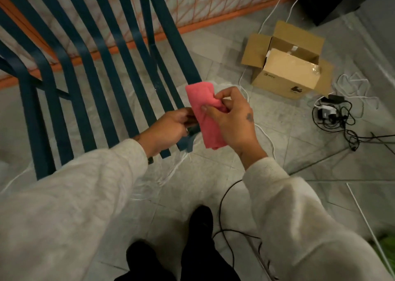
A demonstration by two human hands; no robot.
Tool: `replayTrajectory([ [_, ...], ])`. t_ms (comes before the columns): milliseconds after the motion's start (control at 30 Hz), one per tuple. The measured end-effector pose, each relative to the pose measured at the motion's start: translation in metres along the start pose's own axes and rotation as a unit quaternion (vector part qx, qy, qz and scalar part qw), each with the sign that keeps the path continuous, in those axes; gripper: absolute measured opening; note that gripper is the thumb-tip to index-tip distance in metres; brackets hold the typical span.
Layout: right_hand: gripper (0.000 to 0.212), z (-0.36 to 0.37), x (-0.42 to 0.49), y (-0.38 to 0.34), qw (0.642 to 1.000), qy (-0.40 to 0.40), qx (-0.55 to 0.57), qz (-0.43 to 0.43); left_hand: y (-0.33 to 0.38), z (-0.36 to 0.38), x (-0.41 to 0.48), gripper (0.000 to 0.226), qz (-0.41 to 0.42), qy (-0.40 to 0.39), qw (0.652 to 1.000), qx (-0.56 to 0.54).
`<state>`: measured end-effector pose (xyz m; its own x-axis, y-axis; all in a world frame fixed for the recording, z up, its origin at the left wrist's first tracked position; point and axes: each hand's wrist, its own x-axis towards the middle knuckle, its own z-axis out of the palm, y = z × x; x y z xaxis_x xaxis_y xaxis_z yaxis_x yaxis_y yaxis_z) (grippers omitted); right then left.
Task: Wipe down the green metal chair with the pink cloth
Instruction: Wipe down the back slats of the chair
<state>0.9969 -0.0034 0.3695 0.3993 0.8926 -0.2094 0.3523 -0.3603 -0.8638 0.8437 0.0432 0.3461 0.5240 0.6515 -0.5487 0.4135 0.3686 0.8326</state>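
Note:
The green metal chair [89,71], made of long flat slats, fills the left and upper left of the head view. The pink cloth [203,114] is folded and held just off the chair's right front edge. My right hand [230,120] pinches the cloth's middle with thumb and fingers. My left hand [171,129] grips the cloth's left edge, its fingers partly hidden behind the fabric, over the ends of the right-hand slats.
An open cardboard box [286,67] sits on the tiled floor to the right. Black chargers and cables [333,116] lie beyond it, white cords [267,22] run across the floor, and a black cable [222,206] loops by my feet. An orange-framed mesh panel [213,2] stands behind the chair.

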Motion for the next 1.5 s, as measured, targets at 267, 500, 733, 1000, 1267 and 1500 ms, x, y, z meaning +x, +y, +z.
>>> replayTrajectory([
  [267, 0.028, 0.027, -0.030, 0.069, 0.993, 0.062, 0.104, -0.009, -0.025, -0.009, 0.015, 0.059, 0.084, -0.032, 0.992, 0.093],
  [500, 0.027, 0.070, -0.025, 0.136, 0.994, 0.096, 0.042, -0.039, -0.059, -0.001, 0.039, 0.054, 0.144, 0.008, 0.970, 0.198],
  [733, 0.020, 0.090, 0.003, 0.186, 0.992, 0.067, 0.061, -0.091, -0.089, 0.003, 0.064, 0.045, 0.209, -0.015, 0.955, 0.210],
  [1000, 0.021, 0.113, 0.032, 0.212, 0.991, 0.080, 0.008, -0.104, -0.111, -0.001, 0.083, 0.028, 0.351, 0.089, 0.887, 0.286],
  [1267, 0.022, 0.122, 0.037, 0.217, 0.990, 0.083, -0.007, -0.114, -0.120, -0.004, 0.093, 0.033, 0.389, 0.125, 0.851, 0.331],
  [1500, 0.026, 0.126, 0.031, 0.218, 0.985, 0.083, 0.095, -0.116, -0.125, -0.001, 0.092, 0.041, 0.368, 0.143, 0.836, 0.381],
])
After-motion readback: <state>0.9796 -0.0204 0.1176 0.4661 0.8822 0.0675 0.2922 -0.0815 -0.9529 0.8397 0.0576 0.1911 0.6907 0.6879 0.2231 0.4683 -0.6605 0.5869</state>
